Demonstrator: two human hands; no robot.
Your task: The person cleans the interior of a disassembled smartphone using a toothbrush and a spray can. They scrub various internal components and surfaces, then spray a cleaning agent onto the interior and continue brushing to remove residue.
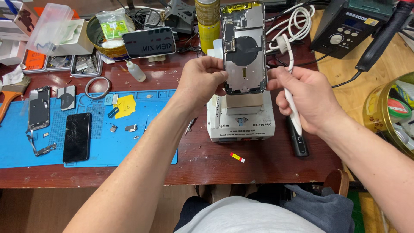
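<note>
Phone housing (244, 47) is held upright above the white heater unit (239, 118), open side toward the camera; a black round coil and bare metal plates are seen inside. Left hand (202, 80) is closed on the housing's left edge, thumb on the inner face, fingers behind. Right hand (308, 99) is closed around a white brush (288, 77), its round head raised beside the housing's right edge; the thumb also seems to steady that edge, though contact cannot be confirmed.

Judged as a cleaning or inspection step on the housing interior. To be done well: the housing is best gripped by its rim only, so the coil and flex parts are not pressed. Strokes are best kept light and directed away from the coil. The housing is better kept over the heater unit, so a slip ends short.

On the blue mat (13, 151) at left lie a cracked screen (77, 137), a second frame (39, 108) and small loose parts, well apart from the hands. A black pen tool (299, 142) lies just beside the heater unit.
</note>
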